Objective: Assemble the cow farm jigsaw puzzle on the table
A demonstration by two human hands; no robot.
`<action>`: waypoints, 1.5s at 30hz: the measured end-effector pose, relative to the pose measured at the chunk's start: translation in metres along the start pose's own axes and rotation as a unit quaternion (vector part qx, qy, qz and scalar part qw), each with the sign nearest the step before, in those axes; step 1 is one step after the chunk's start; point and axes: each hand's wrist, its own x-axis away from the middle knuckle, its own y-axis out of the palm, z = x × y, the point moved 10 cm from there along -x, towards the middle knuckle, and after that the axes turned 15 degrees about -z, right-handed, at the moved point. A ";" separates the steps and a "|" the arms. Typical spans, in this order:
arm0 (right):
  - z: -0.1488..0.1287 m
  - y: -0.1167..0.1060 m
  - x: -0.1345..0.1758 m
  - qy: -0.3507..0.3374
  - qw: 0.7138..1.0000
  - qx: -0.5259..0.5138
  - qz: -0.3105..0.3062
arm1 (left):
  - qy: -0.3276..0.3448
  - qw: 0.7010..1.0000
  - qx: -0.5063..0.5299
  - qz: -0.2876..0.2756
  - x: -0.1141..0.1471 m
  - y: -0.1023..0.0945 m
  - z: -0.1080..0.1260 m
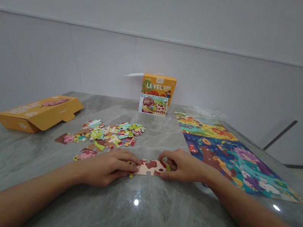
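Observation:
A short strip of jigsaw puzzle pieces point(146, 167), cream with brown cow patches, lies flat on the table between my hands. My left hand point(109, 165) covers its left end, the fingers closed together and pressing on a piece there. A bit of green shows under those fingertips. At the right end, my right hand point(180, 165) grips a piece with a green and yellow edge between thumb and curled fingers. Just beyond my left hand spreads a heap of loose puzzle pieces point(115, 134). One pink and brown piece point(87, 154) lies close to that wrist.
An orange box point(44, 111) lies at the left on the grey marbled table point(133, 223). At the back stands an orange puzzle box point(159, 85), a farm picture card point(154, 105) leaning before it. Finished colourful puzzles point(227, 161) cover the right side, with clear plastic point(208, 113) behind.

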 end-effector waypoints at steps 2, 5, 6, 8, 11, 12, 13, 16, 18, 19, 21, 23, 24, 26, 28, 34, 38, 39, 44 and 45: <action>0.000 -0.001 0.001 0.000 1.000 -0.004 0.002 | 0.001 1.000 0.000 0.002 0.000 0.000 0.000; 0.001 -0.003 0.003 0.001 1.000 -0.009 0.002 | 0.004 1.000 0.005 0.003 0.000 -0.001 0.001; 0.001 -0.003 0.003 0.002 1.000 -0.009 0.002 | 0.005 1.000 0.007 0.003 -0.001 -0.001 0.001; 0.000 -0.003 0.003 0.003 1.000 -0.010 0.000 | 0.004 1.000 0.009 0.001 -0.001 0.000 0.001; -0.001 -0.004 0.003 0.003 1.000 -0.008 -0.002 | -0.004 1.000 0.005 -0.010 -0.001 0.001 -0.001; -0.002 -0.004 0.003 0.003 1.000 -0.007 -0.002 | -0.007 1.000 0.004 -0.014 -0.001 0.002 -0.001; -0.002 -0.004 0.004 0.002 1.000 -0.006 -0.002 | -0.009 1.000 0.003 -0.019 -0.001 0.003 -0.001; -0.002 -0.003 0.003 0.001 1.000 -0.005 -0.005 | -0.011 1.000 0.004 -0.017 0.000 0.002 -0.001; -0.001 -0.002 0.003 0.003 1.000 -0.007 -0.007 | -0.009 1.000 0.004 -0.014 0.000 0.001 0.000; 0.000 -0.002 0.003 0.003 1.000 -0.007 -0.007 | -0.007 1.000 0.004 -0.010 0.000 0.001 0.000; 0.000 -0.001 0.002 0.001 1.000 -0.008 -0.007 | -0.005 1.000 0.005 -0.007 0.000 0.000 0.000; 0.000 -0.001 0.003 -0.003 1.000 -0.008 -0.008 | -0.005 1.000 0.004 -0.007 0.000 0.000 0.000; -0.001 -0.002 0.003 -0.005 1.000 -0.008 -0.009 | -0.004 1.000 0.003 -0.008 0.000 0.001 0.000; -0.002 -0.002 0.003 -0.007 1.000 -0.009 -0.010 | -0.004 1.000 0.004 -0.007 0.001 0.000 0.000; -0.002 -0.003 0.004 -0.007 1.000 -0.009 -0.010 | -0.005 1.000 0.009 -0.003 0.001 -0.001 0.000; -0.001 -0.003 0.003 -0.012 1.000 -0.006 -0.007 | -0.009 1.000 0.011 -0.007 0.002 0.001 -0.001; 0.000 -0.002 0.003 -0.009 1.000 -0.009 -0.010 | -0.009 1.000 0.008 -0.011 0.001 0.002 -0.002; 0.000 -0.002 0.004 -0.008 1.000 -0.009 -0.012 | -0.009 1.000 0.009 -0.011 0.001 0.001 -0.002; -0.002 -0.003 0.004 -0.005 1.000 -0.009 -0.013 | -0.009 1.000 0.014 -0.005 0.001 -0.001 0.000; -0.003 -0.004 0.004 -0.005 1.000 -0.009 -0.009 | -0.009 1.000 0.013 -0.006 0.001 -0.001 0.000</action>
